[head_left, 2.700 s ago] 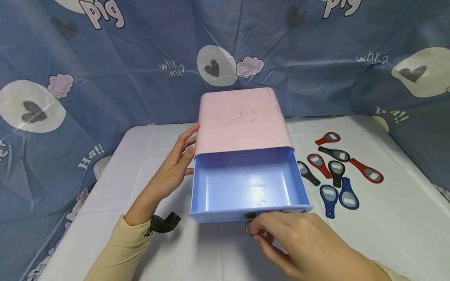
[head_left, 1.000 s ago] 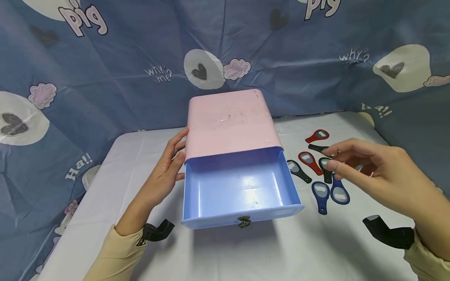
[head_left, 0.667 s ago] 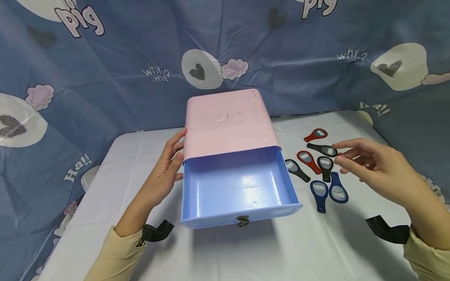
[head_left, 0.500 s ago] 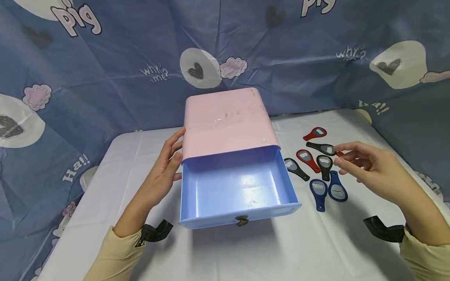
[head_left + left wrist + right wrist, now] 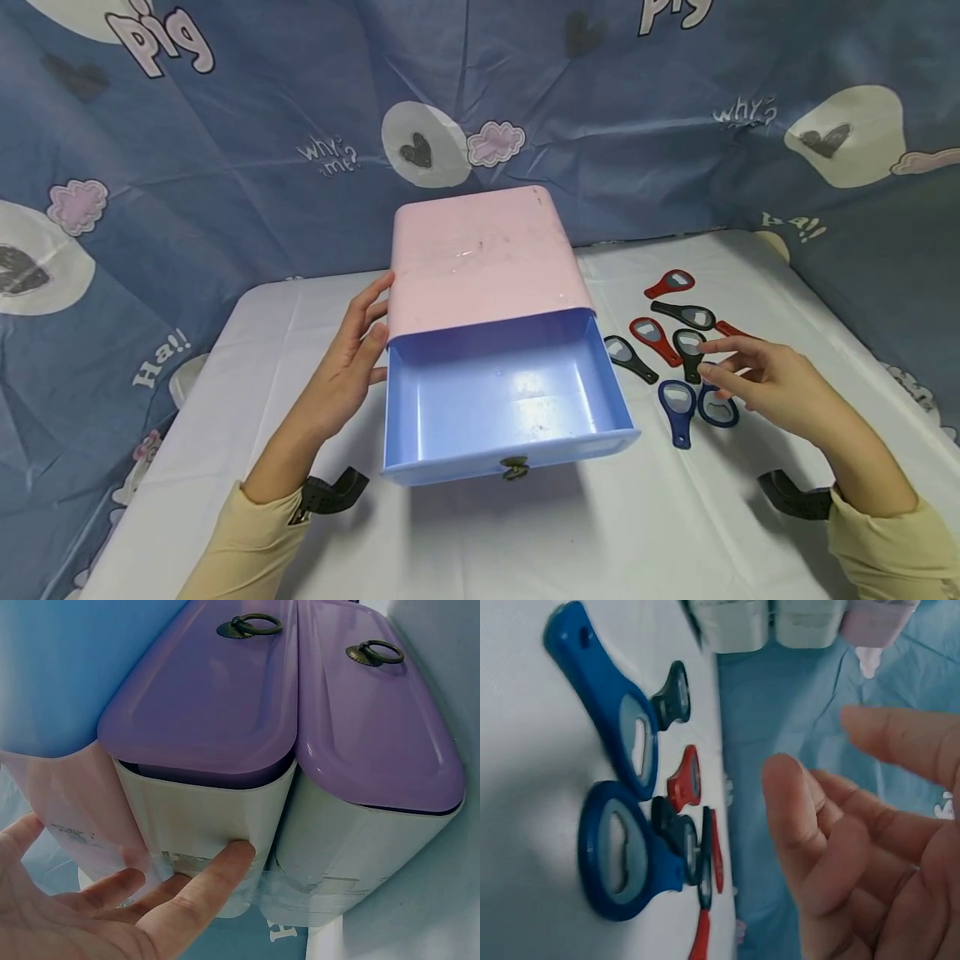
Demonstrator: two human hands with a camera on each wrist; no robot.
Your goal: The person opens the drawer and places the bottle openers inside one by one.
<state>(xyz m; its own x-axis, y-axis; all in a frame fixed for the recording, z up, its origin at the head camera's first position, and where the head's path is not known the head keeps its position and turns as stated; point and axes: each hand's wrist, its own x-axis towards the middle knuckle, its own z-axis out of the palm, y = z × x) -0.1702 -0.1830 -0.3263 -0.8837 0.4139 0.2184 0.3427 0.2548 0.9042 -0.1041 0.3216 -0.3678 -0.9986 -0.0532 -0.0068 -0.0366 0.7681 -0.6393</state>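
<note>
A pink drawer case (image 5: 487, 262) stands on the table with its blue drawer (image 5: 495, 408) pulled out and nothing inside. My left hand (image 5: 333, 387) rests its fingers along the case's left side. In the left wrist view, its fingertips (image 5: 236, 855) meet the pale casing below a purple drawer (image 5: 210, 705). My right hand (image 5: 780, 387) hovers, thumb and index finger apart, over bottle openers and holds nothing. Nearest are a black bottle opener (image 5: 689, 367) and a blue bottle opener (image 5: 720, 414), partly covered by the hand. Another blue bottle opener (image 5: 680, 429) lies just left.
Several more bottle openers lie on the white table: a red one (image 5: 656, 342) and a black one (image 5: 633, 362) near the case, others farther back. A second purple drawer (image 5: 375, 727) is in the stack. Blue printed cloth (image 5: 300, 83) hangs behind.
My right hand has let go of the drawer's ring pull, swung right to the bottle openers, and lately come down and nearer. My left hand stays at the case; the view has shifted slightly.
</note>
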